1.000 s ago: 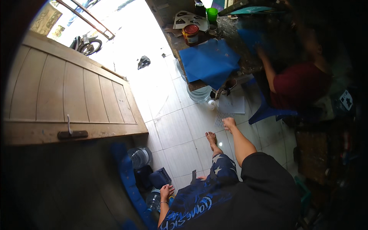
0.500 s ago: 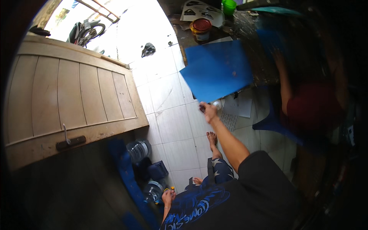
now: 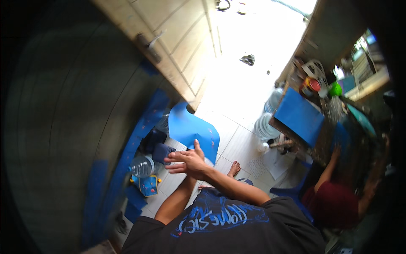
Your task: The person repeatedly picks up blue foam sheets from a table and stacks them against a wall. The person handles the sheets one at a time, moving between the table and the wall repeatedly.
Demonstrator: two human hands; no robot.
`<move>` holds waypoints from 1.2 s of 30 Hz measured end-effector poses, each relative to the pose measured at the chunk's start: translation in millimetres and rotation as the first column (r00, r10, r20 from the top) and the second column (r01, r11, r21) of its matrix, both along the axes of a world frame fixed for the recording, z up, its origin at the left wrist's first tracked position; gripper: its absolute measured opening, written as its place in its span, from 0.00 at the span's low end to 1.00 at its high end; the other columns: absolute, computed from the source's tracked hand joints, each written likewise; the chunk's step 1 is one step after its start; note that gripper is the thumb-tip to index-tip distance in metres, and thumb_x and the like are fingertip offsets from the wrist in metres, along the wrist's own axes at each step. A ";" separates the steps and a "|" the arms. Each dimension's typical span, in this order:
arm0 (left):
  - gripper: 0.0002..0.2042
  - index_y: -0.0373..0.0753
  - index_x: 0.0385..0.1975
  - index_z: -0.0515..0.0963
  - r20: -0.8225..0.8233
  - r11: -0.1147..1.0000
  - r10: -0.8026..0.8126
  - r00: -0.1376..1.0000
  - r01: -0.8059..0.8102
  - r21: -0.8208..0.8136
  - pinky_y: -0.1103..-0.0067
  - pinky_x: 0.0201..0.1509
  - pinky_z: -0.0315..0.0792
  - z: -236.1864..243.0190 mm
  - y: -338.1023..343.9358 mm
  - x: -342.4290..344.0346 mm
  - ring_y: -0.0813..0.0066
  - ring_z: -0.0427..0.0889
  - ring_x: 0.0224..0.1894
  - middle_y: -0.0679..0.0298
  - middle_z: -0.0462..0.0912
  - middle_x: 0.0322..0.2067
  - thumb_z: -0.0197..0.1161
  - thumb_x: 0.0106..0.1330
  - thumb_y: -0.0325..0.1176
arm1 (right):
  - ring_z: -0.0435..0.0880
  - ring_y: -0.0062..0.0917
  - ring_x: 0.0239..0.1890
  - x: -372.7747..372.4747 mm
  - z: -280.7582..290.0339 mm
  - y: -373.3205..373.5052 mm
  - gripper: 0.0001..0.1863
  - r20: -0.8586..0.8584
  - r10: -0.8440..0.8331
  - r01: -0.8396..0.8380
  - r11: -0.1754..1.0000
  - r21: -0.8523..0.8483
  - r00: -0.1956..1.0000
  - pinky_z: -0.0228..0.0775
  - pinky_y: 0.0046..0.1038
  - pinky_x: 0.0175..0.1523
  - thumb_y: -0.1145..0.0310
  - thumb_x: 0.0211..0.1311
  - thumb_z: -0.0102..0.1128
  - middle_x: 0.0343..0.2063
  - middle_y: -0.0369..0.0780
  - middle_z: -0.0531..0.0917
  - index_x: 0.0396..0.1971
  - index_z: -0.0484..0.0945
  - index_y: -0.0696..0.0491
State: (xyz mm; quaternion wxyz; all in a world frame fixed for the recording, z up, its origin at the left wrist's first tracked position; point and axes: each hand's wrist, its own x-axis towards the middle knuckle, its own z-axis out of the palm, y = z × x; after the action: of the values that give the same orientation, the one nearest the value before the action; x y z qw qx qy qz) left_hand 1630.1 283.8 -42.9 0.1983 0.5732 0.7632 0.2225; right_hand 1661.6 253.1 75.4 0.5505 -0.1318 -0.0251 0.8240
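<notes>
My right hand [image 3: 191, 163] is in front of me, fingers stretched to the left and thumb raised, with nothing seen in its grip. Behind it, where the left forearm [image 3: 175, 199] ends, my left hand is almost wholly covered, so its fingers do not show. Just beyond both hands is a blue sheet [image 3: 192, 127] with curved edges and small reddish marks. The right thumb overlaps the sheet's lower part; whether it touches cannot be made out. A second blue sheet [image 3: 300, 116] lies on the cluttered table at the right.
A wooden door [image 3: 177, 34] stands open at upper left. Water bottles [image 3: 143, 167] and a blue pouch [image 3: 149, 185] are at my left; large clear jugs [image 3: 266, 125] stand by the table. A red-lidded tub [image 3: 312, 84] sits on it. A person in maroon [image 3: 334, 205] works at the right.
My view has swung, and my right hand has left the table edge for my front. My left hand has risen from beside my lap. A blue sheet is now before me.
</notes>
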 end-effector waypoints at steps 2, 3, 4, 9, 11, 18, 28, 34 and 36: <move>0.15 0.32 0.41 0.73 0.681 0.989 -0.106 0.724 0.150 -0.006 0.80 0.51 0.64 17.5 23.0 -70.0 0.75 0.73 0.41 0.63 0.76 0.38 0.58 0.60 0.36 | 0.82 0.30 0.31 7.5 -1.9 -2.1 0.16 0.494 -0.086 -0.098 0.937 0.335 0.865 0.77 0.26 0.36 0.67 0.61 0.51 0.33 0.47 0.80 0.44 0.70 0.62; 0.13 0.33 0.40 0.73 0.889 0.977 -0.141 0.435 0.208 0.053 0.81 0.50 0.65 30.5 27.6 -106.5 0.78 0.73 0.40 0.65 0.77 0.38 0.58 0.60 0.34 | 0.81 0.26 0.30 15.7 -10.0 -0.1 0.13 0.608 -0.230 -0.022 0.926 0.378 0.760 0.75 0.25 0.37 0.68 0.60 0.52 0.33 0.45 0.80 0.40 0.73 0.61; 0.12 0.33 0.41 0.73 0.890 0.972 -0.164 0.425 0.224 0.073 0.82 0.50 0.65 45.1 27.9 -140.5 0.80 0.72 0.41 0.66 0.76 0.38 0.58 0.60 0.31 | 0.81 0.24 0.32 24.6 -21.1 6.5 0.12 0.710 -0.337 0.097 0.929 0.357 0.619 0.74 0.25 0.38 0.69 0.59 0.51 0.32 0.43 0.80 0.39 0.74 0.60; 0.14 0.35 0.44 0.71 0.906 0.955 -0.210 0.368 0.275 0.110 0.83 0.51 0.63 115.1 -1.3 -295.4 0.81 0.71 0.42 0.69 0.74 0.40 0.60 0.57 0.27 | 0.71 0.29 0.51 -25.6 -122.1 58.3 0.31 0.930 0.106 -0.070 0.994 -0.087 0.351 0.64 0.28 0.52 0.51 0.58 0.51 0.47 0.49 0.73 0.52 0.65 0.61; 0.15 0.34 0.44 0.70 0.931 0.974 -0.146 0.334 0.216 0.075 0.82 0.52 0.62 130.3 -21.6 -351.2 0.81 0.70 0.44 0.69 0.74 0.40 0.60 0.57 0.28 | 0.72 0.27 0.48 -87.7 -148.3 69.7 0.28 0.850 0.285 -0.372 0.921 -0.116 0.442 0.62 0.27 0.52 0.51 0.58 0.50 0.45 0.46 0.73 0.48 0.68 0.62; 0.17 0.34 0.45 0.70 0.929 0.993 0.108 0.354 -0.077 -0.086 0.83 0.49 0.65 106.1 -106.1 -519.0 0.81 0.73 0.42 0.67 0.76 0.38 0.63 0.56 0.32 | 0.76 0.14 0.31 -233.3 -111.6 79.5 0.06 0.729 0.446 -0.773 0.608 0.179 0.519 0.67 0.18 0.41 0.71 0.57 0.55 0.26 0.33 0.80 0.27 0.80 0.56; 0.26 0.34 0.55 0.59 0.946 0.666 0.321 -0.039 -0.701 -0.255 0.80 0.38 0.70 20.9 -144.0 -572.3 0.76 0.77 0.35 0.61 0.76 0.37 0.58 0.60 0.39 | 0.77 0.22 0.23 -350.7 -1.9 97.8 0.06 0.859 -0.448 -0.902 0.214 0.374 0.249 0.69 0.25 0.29 0.74 0.47 0.62 0.21 0.42 0.80 0.23 0.77 0.60; 0.14 0.38 0.45 0.67 0.847 0.606 0.531 -0.036 -0.682 -0.409 0.81 0.35 0.71 -46.1 -150.2 -569.3 0.73 0.80 0.34 0.60 0.78 0.38 0.49 0.64 0.38 | 0.75 0.35 0.18 -435.7 13.8 164.6 0.07 0.582 -0.745 -0.887 -0.027 0.462 0.326 0.66 0.28 0.24 0.72 0.45 0.62 0.16 0.45 0.76 0.17 0.75 0.59; 0.13 0.37 0.44 0.68 0.820 0.606 0.572 -0.017 -0.665 -0.436 0.82 0.31 0.72 -80.1 -156.4 -560.8 0.73 0.80 0.31 0.60 0.79 0.36 0.49 0.64 0.37 | 0.73 0.36 0.17 -451.3 16.9 197.9 0.08 0.510 -0.778 -0.872 -0.097 0.479 0.367 0.64 0.27 0.23 0.72 0.45 0.62 0.15 0.45 0.75 0.16 0.74 0.59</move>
State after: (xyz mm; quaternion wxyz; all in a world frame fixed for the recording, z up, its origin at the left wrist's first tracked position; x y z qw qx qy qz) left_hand 1069.3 127.4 -123.0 0.4439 -0.0522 0.6673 0.5958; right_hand 1210.3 451.0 92.2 0.2362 -0.1020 -0.9335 0.2496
